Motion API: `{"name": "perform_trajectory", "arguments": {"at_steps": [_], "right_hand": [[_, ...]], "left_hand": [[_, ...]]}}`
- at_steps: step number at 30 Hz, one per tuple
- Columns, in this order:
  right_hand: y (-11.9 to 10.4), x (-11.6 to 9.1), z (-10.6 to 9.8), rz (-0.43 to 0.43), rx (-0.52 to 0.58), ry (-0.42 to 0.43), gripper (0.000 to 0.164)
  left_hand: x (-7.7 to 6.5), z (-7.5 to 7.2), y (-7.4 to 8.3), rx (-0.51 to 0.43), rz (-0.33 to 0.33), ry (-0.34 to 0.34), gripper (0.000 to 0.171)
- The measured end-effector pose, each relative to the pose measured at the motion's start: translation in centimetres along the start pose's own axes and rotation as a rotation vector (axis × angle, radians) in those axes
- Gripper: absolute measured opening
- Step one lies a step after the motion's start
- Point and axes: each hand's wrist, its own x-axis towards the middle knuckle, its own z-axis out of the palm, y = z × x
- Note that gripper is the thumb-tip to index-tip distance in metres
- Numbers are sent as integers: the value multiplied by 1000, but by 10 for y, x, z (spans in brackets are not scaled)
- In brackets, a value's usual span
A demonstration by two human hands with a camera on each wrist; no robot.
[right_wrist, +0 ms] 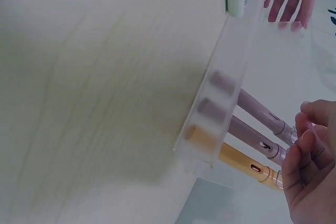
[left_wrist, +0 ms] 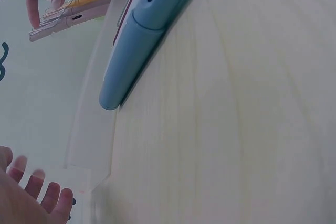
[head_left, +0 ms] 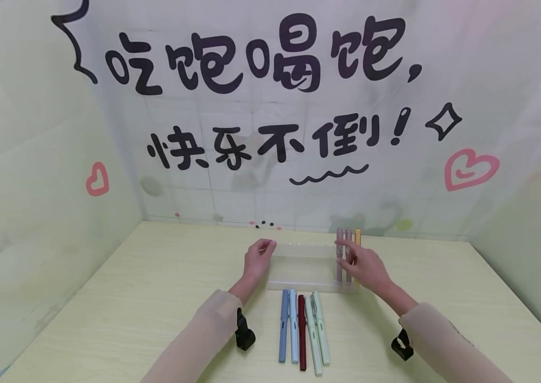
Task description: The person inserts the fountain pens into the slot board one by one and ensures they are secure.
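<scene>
The left hand (head_left: 257,260), fingers slightly spread, touches the clear rack (head_left: 299,286) at its left end. Five pens (head_left: 302,332) lie in front; three pens (head_left: 348,272) sit rightward, beside the right hand (head_left: 369,267), thumb and forefinger parted, contact unclear.

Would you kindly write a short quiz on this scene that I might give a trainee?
1. How many pens lie on the table in front of the rack?
2. True or false: in the rack, the yellow pen sits between the two purple pens.
3. In the head view, what is the left hand nearest?
a) the yellow pen
b) the rack's left end
c) the purple pens

Key:
1. Five.
2. False; the yellow pen is the rightmost of the three in the head view.
3. b
</scene>
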Motion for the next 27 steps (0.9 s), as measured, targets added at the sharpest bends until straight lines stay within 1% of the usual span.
{"name": "perform_trajectory", "arguments": {"at_steps": [7,13,18,24,27], "right_hand": [[-5,-8,7,-19,16,-21,36],[-8,-15,13,-67,36,-37,33],[-10,-21,18,-94,50,-60,32],[-13,-26,24,-91,74,-95,30],[-15,-28,26,-81,95,-125,29]], "left_hand": [[0,0,1,1,0,7,25],[0,0,0,1,8,9,24],[1,1,0,-7,-2,8,23],[0,0,0,-6,-8,3,24],[0,0,0,-5,-16,2,25]]}}
